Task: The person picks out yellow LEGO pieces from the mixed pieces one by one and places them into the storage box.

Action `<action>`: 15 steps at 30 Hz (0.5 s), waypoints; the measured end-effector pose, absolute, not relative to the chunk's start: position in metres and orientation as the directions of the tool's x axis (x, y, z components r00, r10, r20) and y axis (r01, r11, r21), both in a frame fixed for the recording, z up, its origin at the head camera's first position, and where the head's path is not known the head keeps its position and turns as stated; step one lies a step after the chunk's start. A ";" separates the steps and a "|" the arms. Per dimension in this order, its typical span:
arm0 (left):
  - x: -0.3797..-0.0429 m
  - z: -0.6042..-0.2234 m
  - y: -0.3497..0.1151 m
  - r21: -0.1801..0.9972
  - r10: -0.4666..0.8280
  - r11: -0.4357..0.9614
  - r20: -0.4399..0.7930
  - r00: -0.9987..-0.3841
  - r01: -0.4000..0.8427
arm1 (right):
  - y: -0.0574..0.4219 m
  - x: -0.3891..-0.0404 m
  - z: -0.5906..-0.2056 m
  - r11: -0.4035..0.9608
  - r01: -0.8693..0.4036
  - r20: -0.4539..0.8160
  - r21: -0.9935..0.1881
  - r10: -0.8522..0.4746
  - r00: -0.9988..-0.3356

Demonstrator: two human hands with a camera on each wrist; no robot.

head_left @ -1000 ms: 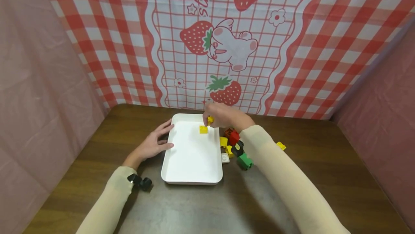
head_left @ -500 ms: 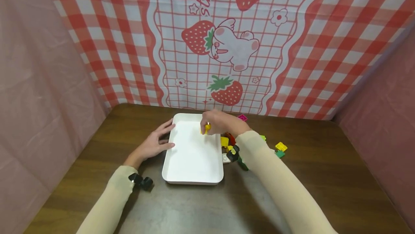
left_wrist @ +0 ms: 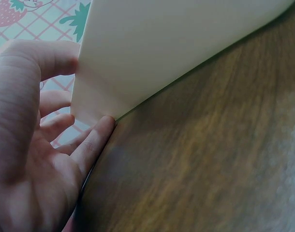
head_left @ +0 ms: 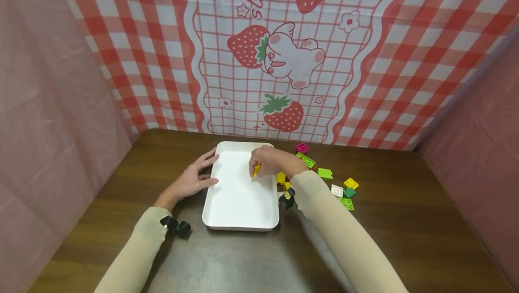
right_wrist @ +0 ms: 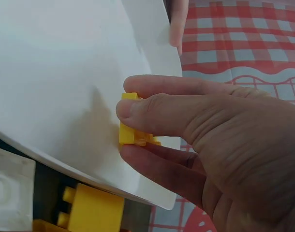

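My right hand (head_left: 267, 161) pinches a yellow toy brick (head_left: 257, 169) between thumb and fingertips over the far right part of a white tray (head_left: 239, 198). In the right wrist view the yellow brick (right_wrist: 128, 131) shows between the fingers, with studs toward the palm; the rest is covered. My left hand (head_left: 192, 180) rests at the tray's left side, its spread fingers touching the rim. In the left wrist view the thumb and fingers of the left hand (left_wrist: 46, 130) touch the white tray wall (left_wrist: 138, 53) and are not wrapped round it.
Right of the tray lie loose bricks: yellow (head_left: 280, 178), lime green (head_left: 324, 174), magenta (head_left: 302, 148), white (head_left: 337, 190), dark green (head_left: 349, 193) and another yellow one (head_left: 351, 183). My right forearm covers part of this area. A printed strawberry cloth (head_left: 284, 117) hangs behind the table.
My right hand has moved slightly down and toward me, covering where a yellow brick lay in the tray. More bricks show beyond the forearm. The left hand stays still.
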State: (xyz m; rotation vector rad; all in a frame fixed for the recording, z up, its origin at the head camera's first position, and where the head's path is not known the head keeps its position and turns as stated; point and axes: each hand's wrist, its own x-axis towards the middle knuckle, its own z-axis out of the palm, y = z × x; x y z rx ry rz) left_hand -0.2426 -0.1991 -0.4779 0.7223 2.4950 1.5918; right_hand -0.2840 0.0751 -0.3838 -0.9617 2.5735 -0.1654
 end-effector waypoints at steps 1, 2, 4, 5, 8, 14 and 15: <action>-0.242 -0.478 -0.201 0.877 0.434 0.347 0.166 -0.886 0.334 | 0.074 -0.284 -0.385 0.757 -0.606 -0.318 -0.245 -0.653 -0.687; -0.242 -0.478 -0.203 0.877 0.430 0.350 0.163 -0.888 0.330 | 0.073 -0.284 -0.387 0.754 -0.608 -0.321 -0.249 -0.657 -0.682; -0.241 -0.478 -0.204 0.874 0.431 0.356 0.161 -0.888 0.331 | 0.073 -0.283 -0.389 0.747 -0.614 -0.323 -0.255 -0.665 -0.674; -0.242 -0.478 -0.203 0.876 0.431 0.353 0.160 -0.888 0.329 | 0.074 -0.283 -0.390 0.744 -0.614 -0.322 -0.263 -0.668 -0.671; -0.241 -0.477 -0.202 0.875 0.430 0.350 0.167 -0.887 0.335 | 0.075 -0.283 -0.394 0.738 -0.612 -0.320 -0.283 -0.674 -0.665; -0.239 -0.475 -0.200 0.874 0.430 0.359 0.157 -0.889 0.328 | 0.074 -0.280 -0.398 0.774 -0.562 -0.351 -0.292 -0.633 -0.690; -0.240 -0.475 -0.200 0.877 0.429 0.356 0.154 -0.890 0.323 | 0.073 -0.279 -0.398 0.777 -0.558 -0.354 -0.291 -0.629 -0.692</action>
